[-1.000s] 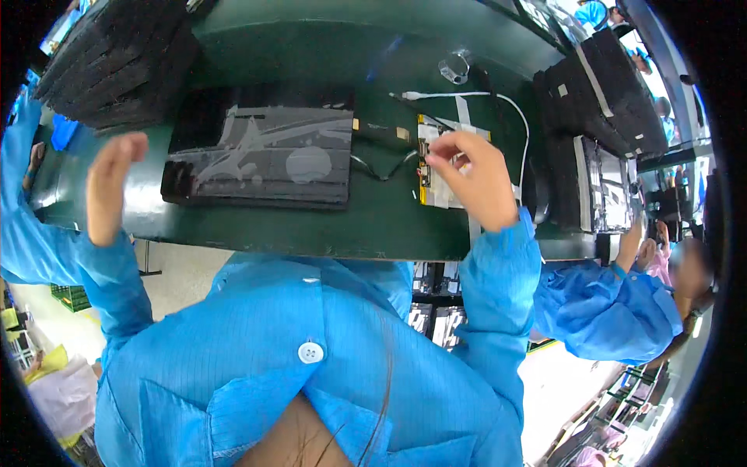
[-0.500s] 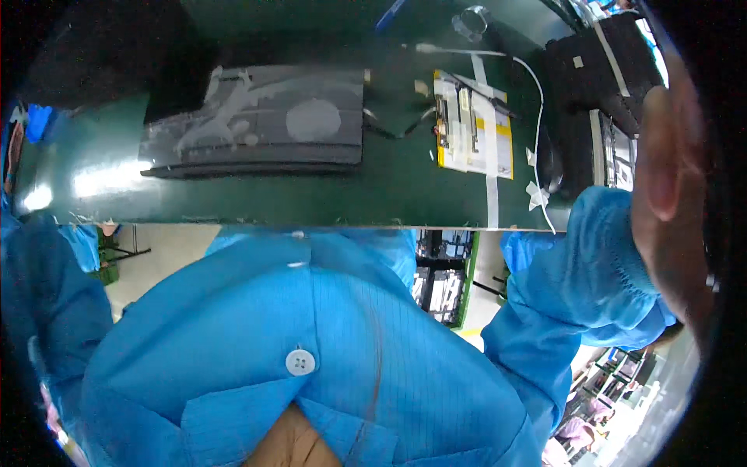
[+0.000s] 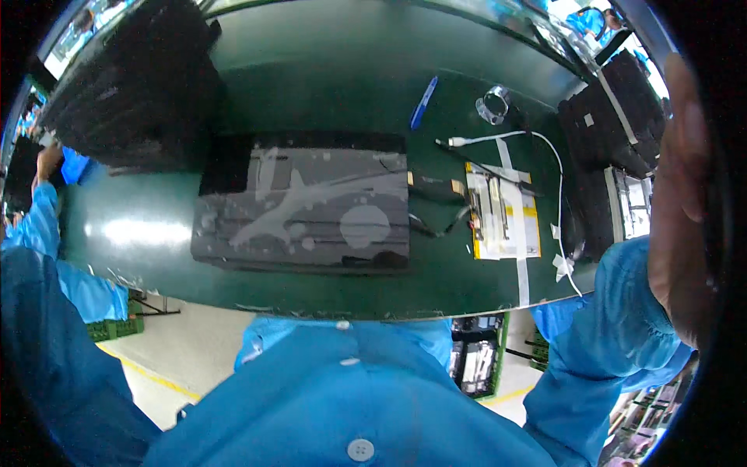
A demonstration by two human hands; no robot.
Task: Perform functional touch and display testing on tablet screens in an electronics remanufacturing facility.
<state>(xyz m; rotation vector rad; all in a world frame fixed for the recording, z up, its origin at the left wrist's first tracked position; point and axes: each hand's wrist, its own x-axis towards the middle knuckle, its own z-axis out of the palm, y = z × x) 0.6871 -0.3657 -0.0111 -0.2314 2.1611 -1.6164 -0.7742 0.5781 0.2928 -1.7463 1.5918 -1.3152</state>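
Note:
My right hand (image 3: pixel 678 210) is raised at the right rim, close up and partly cut off by the dark edge. Its visible fingers are stretched out, with nothing seen in them. My left sleeve (image 3: pixel 66 350) rises along the left rim; the left hand is out of view. A flat dark-grey panel (image 3: pixel 327 210) with lighter patches lies on the green table (image 3: pixel 311 292), touched by neither hand. Dark leads run from its right side toward a flat white, yellow-edged pack (image 3: pixel 529 226) with a narrow circuit strip, held down by white tape (image 3: pixel 523 284).
A blue pen (image 3: pixel 424 103), a clear tape roll (image 3: pixel 492 105) and a white cable (image 3: pixel 559 167) lie at the right. Black blocks stand at back left (image 3: pixel 132 93) and right (image 3: pixel 611 117). A co-worker's hand (image 3: pixel 48 162) shows far left. A green crate (image 3: pixel 490 358) stands below the table.
The view has tipped upward, so the table and its things sit lower in the picture and more of the far side shows. My right hand stays raised at the right rim.

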